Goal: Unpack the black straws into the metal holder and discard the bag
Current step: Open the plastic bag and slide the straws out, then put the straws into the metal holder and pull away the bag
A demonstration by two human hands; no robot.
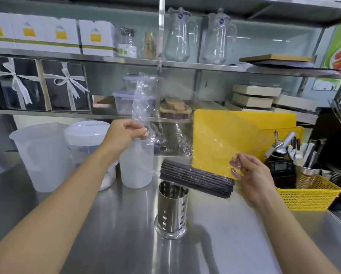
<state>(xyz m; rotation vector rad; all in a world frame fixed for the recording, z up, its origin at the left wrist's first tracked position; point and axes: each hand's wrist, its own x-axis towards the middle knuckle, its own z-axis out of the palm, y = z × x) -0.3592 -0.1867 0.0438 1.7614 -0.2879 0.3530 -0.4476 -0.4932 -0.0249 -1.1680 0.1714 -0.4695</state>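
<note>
Head view, the only one given: the left hand (126,133), up at about ten o'clock from the metal holder (172,208), pinches one end of the clear bag (165,135) between thumb and fingers. The right hand (248,175), at two o'clock from the holder, is half curled with its fingertips on the other end of the film, so the bag hangs stretched between the two hands. It looks like a light grip, though how firmly it holds cannot be told.

The black straws (197,177) lie as one tight bundle, nearly level and tilted down toward the right hand, just above the holder's open mouth. Whether the bundle is free of the bag or wrapped in its lower fold is hard to tell; film seems to glint over it. No straw is in the holder yet. The holder stands upright on the steel desk (126,244). Behind it, at eleven o'clock, stand translucent plastic jugs (43,155); a yellow cutting board (235,139) leans at one o'clock; a yellow basket (308,194) sits at three o'clock.

The step in hand, as I judge it, is getting the straws out of the bag. The next move calls for turning the bundle upright, one end over the holder's mouth, and keeping the straws together as they drop in. After that the bag is to be discarded.
</note>
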